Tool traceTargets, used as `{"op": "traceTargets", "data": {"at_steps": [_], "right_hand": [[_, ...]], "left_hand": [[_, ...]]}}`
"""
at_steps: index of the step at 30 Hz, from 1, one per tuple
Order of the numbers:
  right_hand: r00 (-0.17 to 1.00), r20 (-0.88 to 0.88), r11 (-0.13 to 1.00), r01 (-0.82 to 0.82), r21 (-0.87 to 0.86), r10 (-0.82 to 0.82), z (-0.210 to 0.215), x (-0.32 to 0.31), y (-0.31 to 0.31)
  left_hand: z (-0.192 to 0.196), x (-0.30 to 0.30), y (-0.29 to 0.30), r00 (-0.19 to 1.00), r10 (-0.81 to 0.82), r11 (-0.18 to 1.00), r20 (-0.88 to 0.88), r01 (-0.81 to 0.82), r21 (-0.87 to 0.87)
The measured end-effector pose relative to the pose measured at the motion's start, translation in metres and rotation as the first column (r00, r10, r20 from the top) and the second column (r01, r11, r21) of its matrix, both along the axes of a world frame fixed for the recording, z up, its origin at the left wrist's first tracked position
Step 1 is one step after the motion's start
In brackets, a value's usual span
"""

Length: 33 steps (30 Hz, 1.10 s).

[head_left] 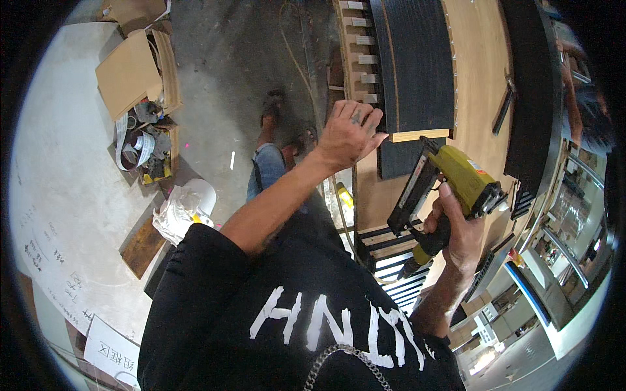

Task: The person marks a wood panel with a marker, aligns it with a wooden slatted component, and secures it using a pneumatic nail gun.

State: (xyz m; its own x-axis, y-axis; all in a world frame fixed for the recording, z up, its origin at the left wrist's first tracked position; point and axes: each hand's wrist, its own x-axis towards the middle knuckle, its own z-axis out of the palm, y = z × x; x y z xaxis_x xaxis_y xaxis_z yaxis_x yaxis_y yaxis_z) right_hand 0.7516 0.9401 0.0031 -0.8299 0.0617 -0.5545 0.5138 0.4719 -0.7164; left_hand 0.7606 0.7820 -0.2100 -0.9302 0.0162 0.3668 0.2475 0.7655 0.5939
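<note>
- Nearest the person, the right hand (456,228) is wrapped shut round the grip of a yellow nail gun (450,186), its fingers closed on the handle low on the tool and one finger up by the trigger area.
- The gun's long black magazine runs on a slant from lower left up to the nose, and the nose points up and to the left, toward the pale wooden strip (420,135).
- That strip lies crosswise, its long axis left to right, along the lower edge of the black ribbed panel (414,65), just above and apart from the gun's nose.
- The left hand (351,133) is laid flat beside the strip's left end, fingers stretched out and pressing against the panel's edge, gripping nothing; it is the hand that touches the work, while the right only brings the tool near.
- Both panel and strip rest on the curved plywood tabletop (476,72).
- Farther off to the left, on the concrete floor (222,78), sit cardboard boxes (134,68) with scraps.
</note>
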Motion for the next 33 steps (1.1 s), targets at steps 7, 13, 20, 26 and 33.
{"op": "traceTargets", "data": {"at_steps": [7, 13, 20, 26, 33], "right_hand": [[0.996, 0.075, 0.999, -0.048, 0.023, 0.046, -0.012, -0.006, -0.013], [0.991, 0.123, 0.985, -0.072, 0.16, 0.052, -0.025, -0.01, -0.027], [0.988, 0.143, 0.984, -0.088, 0.157, 0.066, -0.03, -0.02, -0.039], [0.989, 0.138, 0.958, -0.084, 0.276, 0.047, -0.031, -0.025, -0.048], [0.988, 0.156, 0.946, -0.058, 0.32, 0.008, -0.033, -0.024, -0.046]], "left_hand": [[-0.012, 0.0, 0.001, 0.991, 0.03, 0.999, -0.134, -0.027, 0.023], [-0.01, -0.005, -0.003, 0.989, -0.037, 0.999, -0.144, 0.031, -0.042], [-0.015, -0.012, -0.007, 0.985, -0.079, 0.996, -0.151, 0.085, 0.028], [-0.02, -0.015, -0.007, 0.975, -0.092, 0.992, -0.202, 0.107, 0.062], [-0.024, -0.012, -0.008, 0.973, -0.084, 0.987, -0.215, 0.11, 0.113]]}}
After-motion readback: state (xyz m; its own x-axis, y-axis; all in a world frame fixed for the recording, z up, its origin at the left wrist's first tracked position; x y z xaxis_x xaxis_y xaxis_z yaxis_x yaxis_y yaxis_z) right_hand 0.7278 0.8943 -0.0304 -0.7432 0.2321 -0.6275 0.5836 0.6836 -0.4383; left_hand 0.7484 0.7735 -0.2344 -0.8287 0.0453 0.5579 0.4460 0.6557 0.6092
